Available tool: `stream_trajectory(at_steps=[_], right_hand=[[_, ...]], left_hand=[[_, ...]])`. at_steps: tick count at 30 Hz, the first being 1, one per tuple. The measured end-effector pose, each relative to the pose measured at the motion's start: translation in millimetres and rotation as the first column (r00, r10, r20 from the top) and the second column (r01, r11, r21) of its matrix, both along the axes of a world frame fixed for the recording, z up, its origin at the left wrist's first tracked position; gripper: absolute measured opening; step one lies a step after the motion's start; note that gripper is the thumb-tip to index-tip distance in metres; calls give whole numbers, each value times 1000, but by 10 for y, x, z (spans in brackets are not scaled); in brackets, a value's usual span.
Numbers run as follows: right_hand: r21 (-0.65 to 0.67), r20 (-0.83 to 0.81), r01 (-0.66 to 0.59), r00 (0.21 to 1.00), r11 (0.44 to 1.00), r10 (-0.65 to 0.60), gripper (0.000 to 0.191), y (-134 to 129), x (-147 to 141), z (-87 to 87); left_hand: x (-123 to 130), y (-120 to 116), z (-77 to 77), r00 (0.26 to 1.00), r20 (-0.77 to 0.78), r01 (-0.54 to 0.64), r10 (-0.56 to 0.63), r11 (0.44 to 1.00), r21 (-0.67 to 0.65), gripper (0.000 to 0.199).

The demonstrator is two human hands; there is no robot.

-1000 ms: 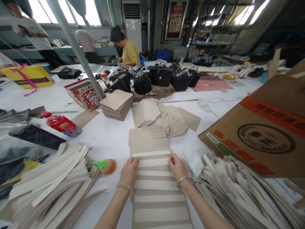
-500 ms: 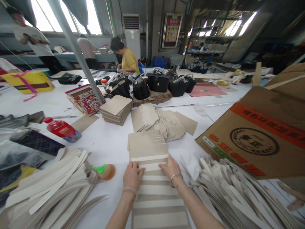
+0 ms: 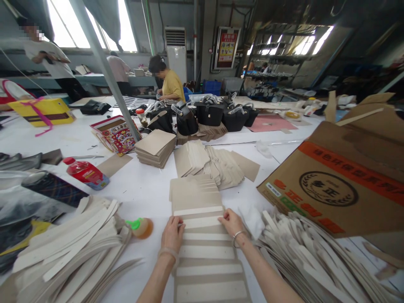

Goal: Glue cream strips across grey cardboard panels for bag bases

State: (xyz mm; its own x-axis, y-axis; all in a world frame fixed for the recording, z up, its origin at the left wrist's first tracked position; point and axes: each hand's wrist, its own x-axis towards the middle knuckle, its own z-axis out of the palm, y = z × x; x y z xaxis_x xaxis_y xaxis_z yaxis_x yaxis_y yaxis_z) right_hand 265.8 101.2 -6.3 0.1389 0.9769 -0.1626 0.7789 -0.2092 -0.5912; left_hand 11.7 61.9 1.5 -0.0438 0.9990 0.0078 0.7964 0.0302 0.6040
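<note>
A column of overlapping beige cardboard sheets (image 3: 195, 194) runs toward me down the table, with pale strips lying across it at intervals. One pale strip (image 3: 202, 222) near the top of the column is pinched at its left end by my left hand (image 3: 172, 234), which has a band on the wrist. At the strip's other end, the fingers of my right hand (image 3: 232, 223) are closed on it, a bracelet below them. The strip lies almost flat on the cardboard, slightly higher at the right.
Bundles of long strips lie left (image 3: 78, 240) and right (image 3: 303, 248). A green-capped glue bottle (image 3: 142, 227) stands near my left hand. Cardboard stacks (image 3: 155, 147) and black bags (image 3: 208, 112) sit beyond. A large carton (image 3: 325, 185) occupies the right side. Co-workers are in the background.
My right hand has moved a little outward to the right, to the strip's end. My left hand has shifted slightly left, its thumb drawn in closer to the fingers.
</note>
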Motion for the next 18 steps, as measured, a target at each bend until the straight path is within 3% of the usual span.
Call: stream_trajectory(at_steps=[4,6,8,10,12,15,18], right_hand=[[133,92,-28,996,991,16,20,-142,-80,180],[260,201,-178,971,949,127,31,-203,-258,255],[301,301,-382,908,874,293,40,-233,-471,267],[258,359,-520,834,814,419,47,-232,-641,201],[188,385,-585,783,789,489,53,-212,-717,79],[118,398,-631,738,767,546,61,-179,-668,-104],[102,414,-643,721,759,555,65,-161,-548,-167]], left_hand=[[-20,-58,82,993,-113,61,-46,989,135,22],[38,-50,115,962,-247,177,-120,958,226,30],[124,-13,95,893,-396,331,-214,909,255,41],[196,37,10,814,-509,436,-280,873,218,49],[223,79,-119,765,-567,471,-305,865,170,54],[187,109,-286,744,-587,472,-319,873,123,56],[145,124,-311,748,-581,464,-322,879,111,55]])
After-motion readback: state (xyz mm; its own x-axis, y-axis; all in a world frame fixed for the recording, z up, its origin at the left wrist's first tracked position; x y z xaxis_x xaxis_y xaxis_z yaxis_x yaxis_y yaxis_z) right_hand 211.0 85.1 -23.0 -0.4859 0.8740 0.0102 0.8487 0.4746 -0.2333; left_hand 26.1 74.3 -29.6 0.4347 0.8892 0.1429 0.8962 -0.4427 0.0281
